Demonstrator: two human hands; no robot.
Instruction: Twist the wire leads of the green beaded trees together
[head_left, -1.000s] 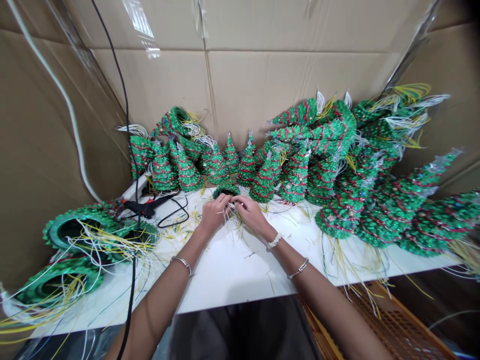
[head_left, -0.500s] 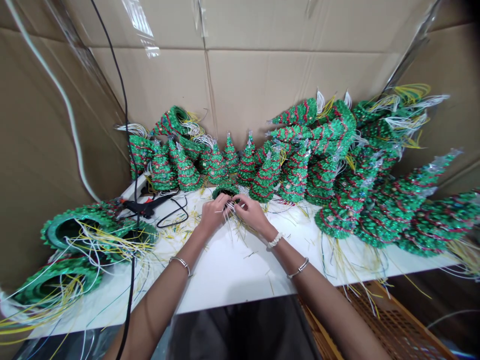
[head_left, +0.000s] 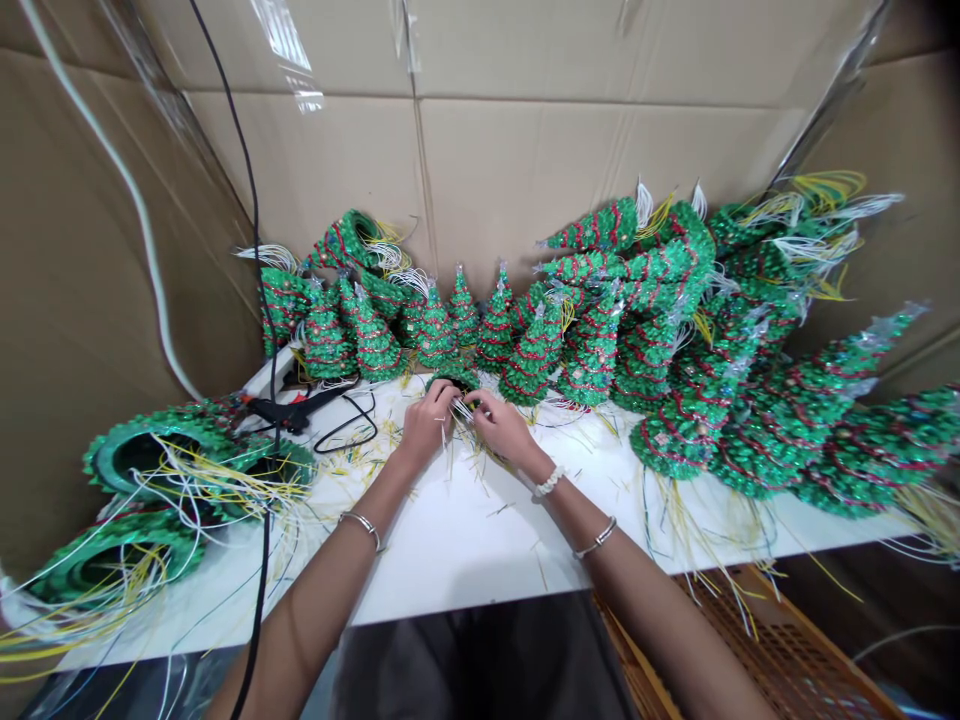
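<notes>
My left hand (head_left: 429, 418) and my right hand (head_left: 504, 428) meet over the middle of the white table (head_left: 465, 560). Both have their fingers pinched on a bundle of thin white wires (head_left: 463, 409). The wires come out of the open base of a small green tinsel Christmas tree (head_left: 454, 377), which lies on its side just beyond my fingertips. My hands hide most of that tree. Short wire offcuts (head_left: 356, 460) lie scattered around, mostly left of my left hand.
Decorated trees (head_left: 525, 355) stand and lie in a row along the cardboard wall (head_left: 525, 170). Larger trees (head_left: 157, 450) with loose wires lie at left, beside a black glue gun (head_left: 296, 410). A black cable (head_left: 255, 230) hangs at left. An orange crate (head_left: 787, 640) is below right.
My fingers have shifted slightly on the white wires, and the loose ends now gather closer between my hands. The view has moved a little; the surrounding trees stay put.
</notes>
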